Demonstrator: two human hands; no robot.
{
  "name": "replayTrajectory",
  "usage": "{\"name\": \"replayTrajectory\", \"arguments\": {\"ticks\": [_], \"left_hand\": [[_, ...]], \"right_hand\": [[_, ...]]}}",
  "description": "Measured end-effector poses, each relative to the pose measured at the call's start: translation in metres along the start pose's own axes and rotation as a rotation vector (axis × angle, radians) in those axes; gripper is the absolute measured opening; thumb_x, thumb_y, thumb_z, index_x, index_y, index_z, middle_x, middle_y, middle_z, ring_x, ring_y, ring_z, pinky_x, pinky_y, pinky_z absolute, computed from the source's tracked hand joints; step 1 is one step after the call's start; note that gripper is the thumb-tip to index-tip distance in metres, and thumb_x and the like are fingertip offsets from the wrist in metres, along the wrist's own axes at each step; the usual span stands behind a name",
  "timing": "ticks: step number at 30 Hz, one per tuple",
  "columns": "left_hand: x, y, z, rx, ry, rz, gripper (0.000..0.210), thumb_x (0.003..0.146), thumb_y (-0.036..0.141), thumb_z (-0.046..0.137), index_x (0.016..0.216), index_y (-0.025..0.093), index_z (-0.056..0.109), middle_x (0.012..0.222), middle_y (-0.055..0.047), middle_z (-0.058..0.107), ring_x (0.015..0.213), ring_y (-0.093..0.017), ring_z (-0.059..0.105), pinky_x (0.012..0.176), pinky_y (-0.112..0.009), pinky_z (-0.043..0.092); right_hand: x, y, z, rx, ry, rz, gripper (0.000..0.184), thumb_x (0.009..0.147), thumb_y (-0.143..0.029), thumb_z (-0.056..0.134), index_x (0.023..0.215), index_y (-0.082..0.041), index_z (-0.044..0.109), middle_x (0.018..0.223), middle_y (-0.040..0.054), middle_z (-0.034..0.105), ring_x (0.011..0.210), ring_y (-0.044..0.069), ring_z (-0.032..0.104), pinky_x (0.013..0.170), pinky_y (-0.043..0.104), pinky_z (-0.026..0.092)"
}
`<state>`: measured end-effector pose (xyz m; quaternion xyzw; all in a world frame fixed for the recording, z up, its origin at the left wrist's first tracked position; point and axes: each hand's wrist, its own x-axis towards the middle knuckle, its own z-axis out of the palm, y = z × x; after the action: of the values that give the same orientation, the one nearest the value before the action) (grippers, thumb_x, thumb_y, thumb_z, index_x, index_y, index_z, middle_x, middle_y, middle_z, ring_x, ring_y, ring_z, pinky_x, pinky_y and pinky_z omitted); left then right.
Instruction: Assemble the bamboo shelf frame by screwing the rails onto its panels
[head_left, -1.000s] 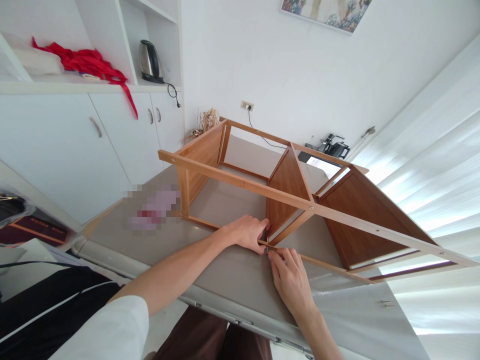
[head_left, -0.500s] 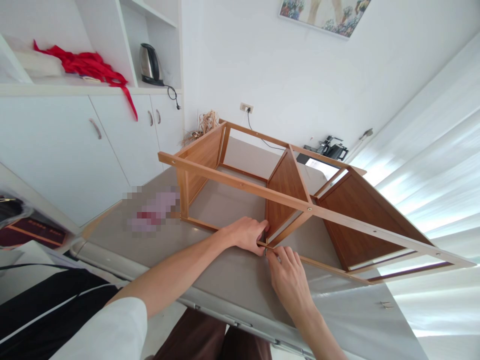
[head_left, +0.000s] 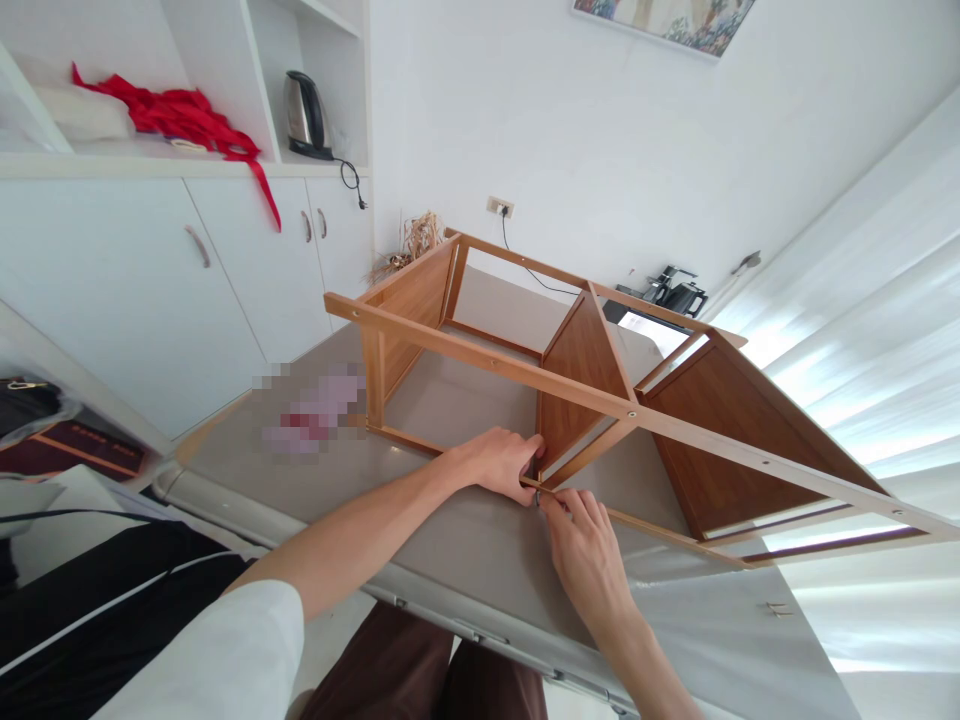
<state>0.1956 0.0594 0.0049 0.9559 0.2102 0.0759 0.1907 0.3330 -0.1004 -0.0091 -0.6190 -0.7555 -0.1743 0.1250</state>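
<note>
Lying on its side on the grey table point(head_left: 465, 540), the wooden shelf frame point(head_left: 600, 400) fills the head view. The left hand point(head_left: 499, 462) curls closed around its near bottom rail beside the middle panel. The right hand point(head_left: 585, 545) pinches something too small to identify at that same joint.

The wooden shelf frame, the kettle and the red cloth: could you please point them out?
wooden shelf frame point(head_left: 577, 385), head view, on its middle panel.
kettle point(head_left: 304, 115), head view, on its steel body.
red cloth point(head_left: 176, 108), head view, on its bunched middle.

Both hands meet at the wooden shelf frame point(head_left: 600, 400) lying on the tabletop point(head_left: 465, 540): left hand point(head_left: 499, 462) wraps the lower rail, right hand point(head_left: 585, 545) pinches beside it.
</note>
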Motion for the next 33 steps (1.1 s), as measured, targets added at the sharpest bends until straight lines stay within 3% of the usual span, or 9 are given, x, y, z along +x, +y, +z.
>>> {"name": "replayTrajectory", "arguments": {"ticks": [14,20,27,33], "left_hand": [[0.000,0.000,0.000,-0.002,0.009,0.003,0.052,0.067,0.049,0.071,0.105,0.022,0.049,0.080,0.001,0.072,0.073,-0.025,0.070,0.055,-0.032,0.041],[-0.001,0.002,-0.004,-0.014,-0.009,-0.005,0.052,0.066,0.048,0.072,0.105,0.023,0.049,0.079,0.001,0.072,0.073,-0.025,0.070,0.056,-0.032,0.041],[-0.001,0.004,-0.004,-0.003,-0.005,-0.019,0.048,0.066,0.044,0.071,0.104,0.023,0.049,0.077,0.002,0.071,0.072,-0.024,0.069,0.057,-0.032,0.042],[-0.001,0.002,-0.003,-0.013,0.021,0.007,0.048,0.066,0.046,0.070,0.101,0.023,0.049,0.076,0.003,0.071,0.067,-0.022,0.067,0.055,-0.031,0.040]], "right_hand": [[-0.009,0.002,0.010,0.092,0.063,0.072,0.020,0.097,-0.013,0.047,0.101,-0.020,0.065,0.090,0.0073,0.061,0.085,0.021,0.051,0.076,0.036,0.038],[-0.010,0.001,0.007,0.084,0.122,0.087,0.022,0.097,-0.016,0.048,0.109,-0.023,0.065,0.105,0.0090,0.062,0.095,0.023,0.054,0.081,0.038,0.040],[-0.009,0.006,0.004,0.149,0.113,0.092,0.018,0.098,-0.020,0.050,0.089,-0.021,0.066,0.086,0.0055,0.065,0.086,0.020,0.055,0.080,0.036,0.038],[-0.012,0.010,0.011,0.258,0.116,0.110,0.020,0.100,-0.025,0.050,0.099,-0.022,0.069,0.091,0.0060,0.067,0.086,0.019,0.058,0.078,0.034,0.040]]}}
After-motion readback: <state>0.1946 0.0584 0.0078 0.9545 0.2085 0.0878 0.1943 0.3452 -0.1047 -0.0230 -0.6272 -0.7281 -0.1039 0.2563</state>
